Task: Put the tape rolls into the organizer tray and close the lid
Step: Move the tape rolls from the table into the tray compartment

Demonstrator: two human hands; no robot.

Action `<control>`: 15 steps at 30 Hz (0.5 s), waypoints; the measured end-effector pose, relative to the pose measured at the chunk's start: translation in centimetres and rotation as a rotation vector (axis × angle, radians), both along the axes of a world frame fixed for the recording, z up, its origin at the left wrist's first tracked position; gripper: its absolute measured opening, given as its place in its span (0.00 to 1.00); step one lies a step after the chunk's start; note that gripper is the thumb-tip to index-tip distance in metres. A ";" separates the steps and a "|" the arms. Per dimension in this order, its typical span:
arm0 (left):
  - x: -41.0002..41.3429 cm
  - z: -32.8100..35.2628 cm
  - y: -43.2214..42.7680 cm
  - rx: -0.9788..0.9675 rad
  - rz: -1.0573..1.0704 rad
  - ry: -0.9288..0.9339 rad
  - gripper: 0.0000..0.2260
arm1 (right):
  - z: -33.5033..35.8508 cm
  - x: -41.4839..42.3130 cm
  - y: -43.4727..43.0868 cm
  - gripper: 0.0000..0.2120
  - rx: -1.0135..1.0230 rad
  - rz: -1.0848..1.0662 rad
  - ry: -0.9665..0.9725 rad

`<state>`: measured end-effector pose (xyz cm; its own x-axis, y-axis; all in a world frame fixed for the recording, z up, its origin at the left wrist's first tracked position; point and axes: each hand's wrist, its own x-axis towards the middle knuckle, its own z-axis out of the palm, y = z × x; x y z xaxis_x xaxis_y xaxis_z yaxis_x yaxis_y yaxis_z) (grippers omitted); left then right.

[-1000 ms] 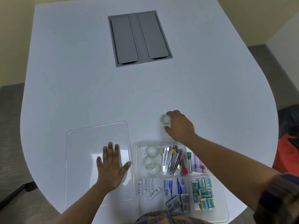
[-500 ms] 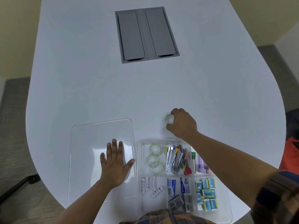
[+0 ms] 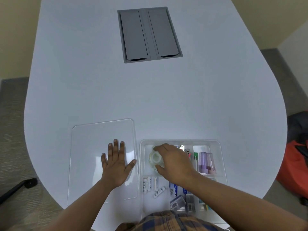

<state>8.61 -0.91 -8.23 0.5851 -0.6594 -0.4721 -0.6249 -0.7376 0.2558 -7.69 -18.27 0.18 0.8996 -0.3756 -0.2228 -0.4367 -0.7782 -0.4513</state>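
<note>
The clear organizer tray (image 3: 221, 157) lies at the near edge of the white table. My right hand (image 3: 173, 162) is over its top-left compartment, fingers curled around a clear tape roll (image 3: 155, 157) held just above or on other rolls that my hand mostly hides. The transparent lid (image 3: 93, 147) lies flat on the table left of the tray. My left hand (image 3: 116, 165) rests flat on the lid, fingers spread, thumb near the lid's right edge.
Other tray compartments hold batteries (image 3: 150, 185), staplers and clips, purple and pink items (image 3: 206, 162) and small boxes. A grey cable hatch (image 3: 149, 33) sits in the table's far middle. A red bag (image 3: 295, 165) lies on the floor to the right.
My right hand carried the tape roll from the table beyond the tray back into the tray's top-left compartment. My left hand stayed on the lid.
</note>
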 end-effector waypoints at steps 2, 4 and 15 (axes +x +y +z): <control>0.1 0.3 -0.1 -0.003 0.000 0.011 0.42 | -0.4 -0.2 0.5 0.25 -0.019 0.021 0.014; 0.0 0.7 -0.1 -0.019 0.000 0.011 0.44 | -0.6 -0.2 0.7 0.25 -0.030 0.029 0.025; -3.7 3.6 0.4 -0.313 0.081 -0.004 0.33 | -0.8 -0.5 2.2 0.17 -0.027 0.030 0.037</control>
<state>4.95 -0.47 -4.67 0.6429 -0.7234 -0.2515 -0.5686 -0.6709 0.4761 -8.14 -16.05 -0.60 0.9018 -0.3550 -0.2462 -0.4291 -0.8030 -0.4137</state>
